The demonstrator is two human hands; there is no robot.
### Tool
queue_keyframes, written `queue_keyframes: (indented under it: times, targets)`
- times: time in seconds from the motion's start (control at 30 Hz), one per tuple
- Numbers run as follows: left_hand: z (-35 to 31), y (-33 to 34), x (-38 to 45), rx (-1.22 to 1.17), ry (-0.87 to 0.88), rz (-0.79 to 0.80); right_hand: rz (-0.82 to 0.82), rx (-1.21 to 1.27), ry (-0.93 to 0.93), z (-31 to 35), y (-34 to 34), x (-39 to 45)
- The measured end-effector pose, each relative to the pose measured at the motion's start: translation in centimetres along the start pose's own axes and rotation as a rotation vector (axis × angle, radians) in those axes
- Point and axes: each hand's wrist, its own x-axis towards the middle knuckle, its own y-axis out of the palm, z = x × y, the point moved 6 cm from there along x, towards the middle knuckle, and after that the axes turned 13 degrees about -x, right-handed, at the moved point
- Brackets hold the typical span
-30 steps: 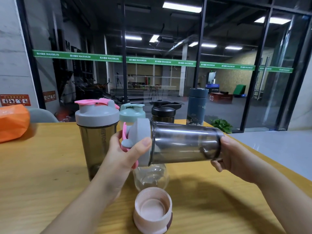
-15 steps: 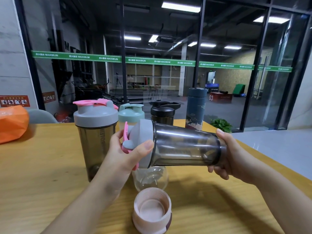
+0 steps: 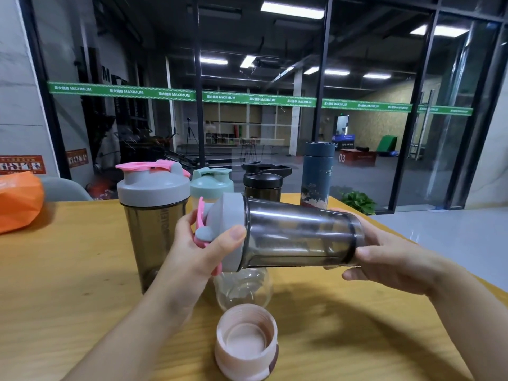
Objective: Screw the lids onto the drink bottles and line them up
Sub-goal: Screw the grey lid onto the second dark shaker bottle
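Smoky shaker bottle (image 3: 299,237) lies on its side in the air above the wooden table (image 3: 68,270), held between both hands with its grey lid (image 3: 233,237) pointing left. Left hand (image 3: 198,251) comes up from below, wrist bent back; its thumb lies across the near edge of the lid and its fingers curl round the far side, next to the pink flip cap (image 3: 200,226), so the lid sits clamped in its grasp. Right hand (image 3: 384,257) reaches in from the right and cups the bottle's base, thumb over the dark ring near the bottom and fingers wrapped underneath. Directly below the held bottle a clear round bottle (image 3: 243,287) stands on the table, and nearer the camera a pink lid (image 3: 246,342) rests with its hollow side up. Behind the held bottle stand a tall grey-lidded shaker (image 3: 154,215), a mint-lidded bottle (image 3: 211,185), a black bottle (image 3: 264,180) and a blue flask (image 3: 317,174).
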Motion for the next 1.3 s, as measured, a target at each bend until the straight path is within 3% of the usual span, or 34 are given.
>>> queue_keyframes:
  times: [0.4,0.93,1.17,1.3]
  targets:
    - [0.2,-0.5,0.3,-0.027,-0.004,-0.003,-0.147,-0.096,-0.101,0.7,-0.3,0.4]
    - [0.1,-0.1,0.1,0.007,0.004,0.025,-0.166,-0.158,0.142,-1.1,0.5,1.2]
    - [0.0,-0.1,0.0,0.003,0.011,0.014,-0.153,-0.13,0.179,-1.3,0.6,1.4]
    - [0.1,-0.1,0.2,-0.021,0.007,0.008,-0.091,-0.013,0.053,-0.7,0.3,1.1]
